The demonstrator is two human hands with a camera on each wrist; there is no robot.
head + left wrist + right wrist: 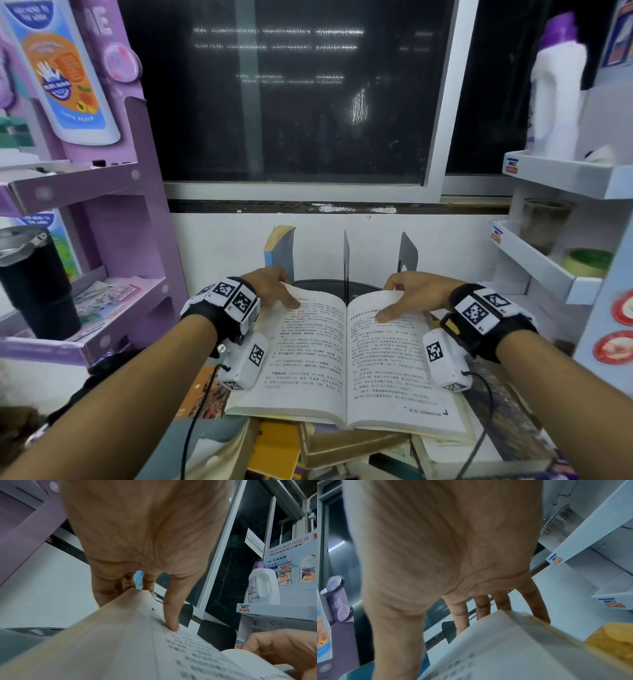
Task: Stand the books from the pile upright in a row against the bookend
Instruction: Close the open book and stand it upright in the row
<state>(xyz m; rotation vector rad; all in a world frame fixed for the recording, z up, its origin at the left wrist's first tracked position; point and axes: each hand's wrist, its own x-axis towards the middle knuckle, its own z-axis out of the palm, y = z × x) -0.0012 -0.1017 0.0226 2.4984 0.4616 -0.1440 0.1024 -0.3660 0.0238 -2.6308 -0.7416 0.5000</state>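
An open book [346, 356] with printed white pages lies spread on top of the pile of books [308, 445]. My left hand [284, 291] grips its left half, thumb [171, 615] pressing the page and fingers curled over the far edge. Holding the right half the same way is my right hand [394, 298], with its fingers [462, 615] behind the far edge. Just beyond the book stands the black bookend [346, 263] with a second upright plate [407, 253]. One blue book [281, 250] stands upright at its left.
A purple display shelf [102, 192] with a black tumbler [37, 284] stands close on the left. On the right, white shelves [565, 178] hold a white bottle [558, 96] and a tape roll [587, 262]. A dark window [291, 102] and white wall lie behind.
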